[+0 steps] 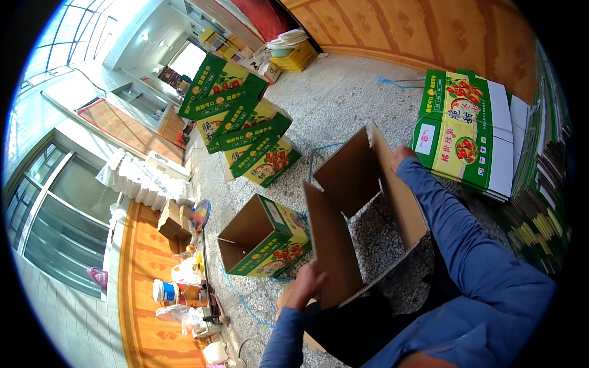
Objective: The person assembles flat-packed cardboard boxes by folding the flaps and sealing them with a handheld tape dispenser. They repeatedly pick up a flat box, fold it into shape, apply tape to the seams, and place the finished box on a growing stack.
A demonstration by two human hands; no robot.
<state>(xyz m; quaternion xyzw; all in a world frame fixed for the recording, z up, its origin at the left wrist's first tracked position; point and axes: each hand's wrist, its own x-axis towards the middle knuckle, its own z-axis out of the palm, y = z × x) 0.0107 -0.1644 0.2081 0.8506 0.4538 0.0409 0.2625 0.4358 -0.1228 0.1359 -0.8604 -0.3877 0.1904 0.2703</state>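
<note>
Between my hands is an unfolded cardboard box [335, 245], its bare brown inside facing me. Speckled floor shows through it, so its far end is open. My left hand [308, 286] grips the box's near left edge, fingers curled round the board. On the opposite panel, my right hand [403, 157] holds the upper right edge, its fingers partly hidden behind it. Just left of this box stands another green and yellow box [270, 242] with tomato pictures, its brown inside showing.
Several formed boxes [248, 129] are piled ahead on the floor. Flattened cartons [460, 132] lie stacked on the right, beside more folded cardboard [543, 202]. A yellow crate [294, 58] stands by the far wall. Containers and bags [190, 276] line the left wall; blue strapping [245, 303] trails across the floor.
</note>
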